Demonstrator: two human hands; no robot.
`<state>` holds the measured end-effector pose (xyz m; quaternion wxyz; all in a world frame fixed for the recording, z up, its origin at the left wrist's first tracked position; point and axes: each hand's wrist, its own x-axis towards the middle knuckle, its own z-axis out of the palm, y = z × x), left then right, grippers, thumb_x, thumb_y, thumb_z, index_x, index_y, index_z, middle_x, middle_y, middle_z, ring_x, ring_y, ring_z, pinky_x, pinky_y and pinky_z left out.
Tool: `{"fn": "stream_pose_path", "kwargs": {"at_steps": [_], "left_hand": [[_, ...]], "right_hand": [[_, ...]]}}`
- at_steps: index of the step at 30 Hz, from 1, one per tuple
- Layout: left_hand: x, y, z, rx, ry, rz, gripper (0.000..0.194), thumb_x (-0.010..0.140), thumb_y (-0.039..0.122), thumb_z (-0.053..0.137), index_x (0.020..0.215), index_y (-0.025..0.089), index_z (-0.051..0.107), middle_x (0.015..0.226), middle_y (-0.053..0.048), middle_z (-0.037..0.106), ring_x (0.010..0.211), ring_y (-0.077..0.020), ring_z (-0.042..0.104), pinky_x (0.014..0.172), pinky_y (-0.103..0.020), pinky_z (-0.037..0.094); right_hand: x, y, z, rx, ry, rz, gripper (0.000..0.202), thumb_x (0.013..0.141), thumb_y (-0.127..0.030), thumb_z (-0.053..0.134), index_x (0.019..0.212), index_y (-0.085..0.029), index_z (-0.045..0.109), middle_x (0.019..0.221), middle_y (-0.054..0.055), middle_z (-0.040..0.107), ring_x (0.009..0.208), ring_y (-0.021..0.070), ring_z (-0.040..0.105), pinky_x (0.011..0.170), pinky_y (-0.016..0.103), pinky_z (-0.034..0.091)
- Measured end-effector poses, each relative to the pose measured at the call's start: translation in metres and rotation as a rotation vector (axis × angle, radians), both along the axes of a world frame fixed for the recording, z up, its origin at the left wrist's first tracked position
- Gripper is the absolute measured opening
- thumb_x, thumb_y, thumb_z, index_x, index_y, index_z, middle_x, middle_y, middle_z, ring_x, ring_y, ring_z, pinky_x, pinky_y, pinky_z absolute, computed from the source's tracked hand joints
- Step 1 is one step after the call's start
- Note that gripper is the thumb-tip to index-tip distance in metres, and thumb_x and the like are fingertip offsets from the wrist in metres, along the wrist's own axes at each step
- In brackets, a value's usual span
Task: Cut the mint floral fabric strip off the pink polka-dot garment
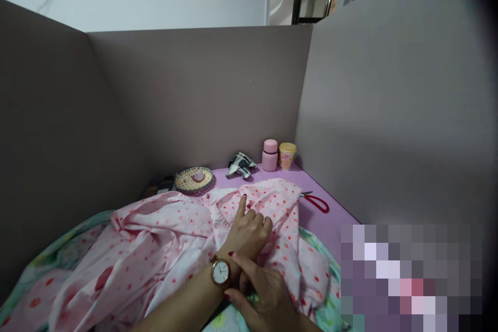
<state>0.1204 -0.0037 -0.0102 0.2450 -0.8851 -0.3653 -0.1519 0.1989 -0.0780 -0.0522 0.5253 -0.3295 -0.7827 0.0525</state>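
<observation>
Wristwatch with a round white dial and a gold-toned case (220,273) is worn on the left wrist and is flanked by the thumb and index finger of the right hand (268,290). The dial is placed just left of that hand, the nearer of the two, with the line of its band carried across the slanting forearm. The hands are seen together at the wrist: the right one's thumb and index finger are parted, their tips set at the wrist and beside the watch case.

The left hand (249,231) is pointed forward, index finger extended and the others curled, over pale pink fabric printed with red dots (155,223); its palm is hidden, so whether anything is held cannot be told. Below the fabric, green floral cloth (309,241) is spread on a purple table (319,228).

Beyond are ranged a round woven basket (184,181), a black-and-white checked cloth (241,165), a pink lidded bottle (270,158) and a yellow-lidded printed cup (287,158); red-handled scissors (311,198) are laid to the right. No brand can be read on the dial, and the cup's print is too small to be made out.
</observation>
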Motion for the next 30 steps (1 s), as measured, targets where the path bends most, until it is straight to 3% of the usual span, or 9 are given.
{"fn": "stream_pose_path", "kwargs": {"at_steps": [16,30], "left_hand": [[0.0014,0.0020,-0.0028,0.047,-0.008,-0.019,0.017,0.079,0.008,0.045,0.069,0.016,0.057,0.059,0.000,0.060,0.058,-0.0164,0.058,0.095,-0.057,0.035],[0.0002,0.0021,-0.0057,0.056,-0.007,-0.017,0.017,0.080,0.009,0.045,0.070,0.017,0.055,0.058,0.002,0.059,0.058,-0.0151,0.057,0.098,-0.054,0.032]], "right_hand": [[-0.0011,0.0012,-0.0037,-0.075,-0.025,-0.006,0.039,0.090,-0.046,0.040,0.117,-0.018,0.040,0.056,-0.003,0.061,0.045,0.0130,0.059,0.048,0.022,0.046],[-0.0013,-0.0010,-0.0067,-0.095,-0.032,0.000,0.039,0.091,-0.046,0.039,0.119,-0.019,0.037,0.057,-0.004,0.060,0.047,0.0128,0.059,0.049,0.022,0.046]]}}
